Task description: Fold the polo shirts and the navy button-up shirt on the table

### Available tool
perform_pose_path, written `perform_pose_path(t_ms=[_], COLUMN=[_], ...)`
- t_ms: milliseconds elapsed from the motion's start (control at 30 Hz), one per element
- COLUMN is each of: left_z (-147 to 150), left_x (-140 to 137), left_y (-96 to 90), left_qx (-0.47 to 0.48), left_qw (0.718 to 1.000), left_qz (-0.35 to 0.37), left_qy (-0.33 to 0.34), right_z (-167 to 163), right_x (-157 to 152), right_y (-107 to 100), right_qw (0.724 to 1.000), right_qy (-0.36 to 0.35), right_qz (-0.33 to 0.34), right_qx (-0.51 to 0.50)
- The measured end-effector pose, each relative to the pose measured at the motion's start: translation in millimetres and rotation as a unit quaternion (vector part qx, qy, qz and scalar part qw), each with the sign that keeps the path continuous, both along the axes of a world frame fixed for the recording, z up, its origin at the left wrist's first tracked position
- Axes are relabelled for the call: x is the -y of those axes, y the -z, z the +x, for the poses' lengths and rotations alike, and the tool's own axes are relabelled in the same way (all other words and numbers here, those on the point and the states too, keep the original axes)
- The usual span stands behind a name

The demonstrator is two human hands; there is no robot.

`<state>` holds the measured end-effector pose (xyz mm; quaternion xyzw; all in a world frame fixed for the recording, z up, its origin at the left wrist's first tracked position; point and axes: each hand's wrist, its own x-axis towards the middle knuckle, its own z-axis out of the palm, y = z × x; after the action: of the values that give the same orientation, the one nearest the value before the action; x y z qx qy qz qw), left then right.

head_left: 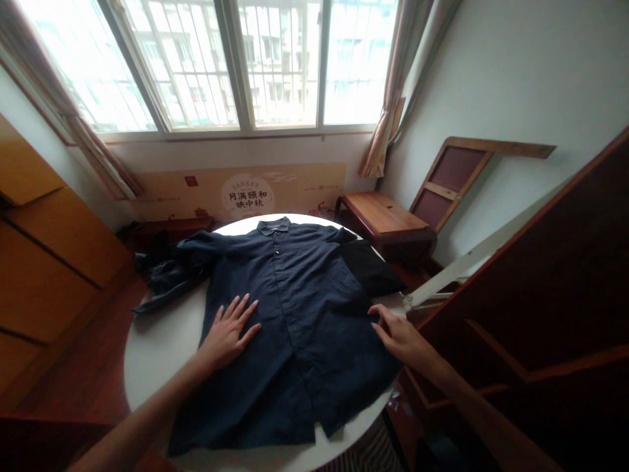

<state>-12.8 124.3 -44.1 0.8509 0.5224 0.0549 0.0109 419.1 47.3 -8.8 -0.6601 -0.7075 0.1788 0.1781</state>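
Observation:
A dark navy short-sleeved button-up shirt point(280, 354) lies spread front side up on a round white table point(152, 360), its collar at the far side. Flat on the left half of the shirt rests my left hand point(227, 334), fingers spread and holding nothing. At the shirt's right edge is my right hand point(400, 334), with thumb and forefinger bent and apart, touching the cloth. Its other fingers are partly hidden. One lower corner of the shirt is turned unevenly near the table's front edge.
A dark crumpled garment point(170, 272) hangs over the table's left side. Folded black cloth point(371, 267) lies by the shirt's right sleeve. Beyond stand a wooden stool point(381, 213) and a leaning wooden frame point(452, 177). A dark wooden panel point(550, 314) rises close on the right.

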Motion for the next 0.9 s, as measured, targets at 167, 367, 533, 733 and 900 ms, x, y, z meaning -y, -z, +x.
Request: perform_pose_path(t_ms=[167,367,533,733,900], left_z=[0.1,0.7,-20.2,-50.9,-68.2], left_x=[-1.3,4.2,19.0,31.5,35.2], left_y=[0.7,0.4,-6.6,-21.7,-24.9], left_qx=[-0.001,0.050,0.089,0.131,0.237], left_qw=[1.000,0.993,0.962,0.955,0.928], left_qz=[0.005,0.086,0.162,-0.029,-0.166], left_qy=[0.001,-0.055,-0.202,-0.265,-0.234], right_z=[2.0,6.9,14.8,14.2,21.1], right_x=[-8.2,-13.7,-4.5,-0.7,5.6], right_y=[-1.0,10.0,-0.5,-15.4,-14.3], right_qw=[0.986,0.995,0.999,0.994,0.990], right_qy=[0.083,0.039,0.018,0.005,-0.027], right_qz=[0.039,0.023,0.005,-0.031,-0.082], right_qx=[0.141,0.094,-0.042,-0.106,-0.116])
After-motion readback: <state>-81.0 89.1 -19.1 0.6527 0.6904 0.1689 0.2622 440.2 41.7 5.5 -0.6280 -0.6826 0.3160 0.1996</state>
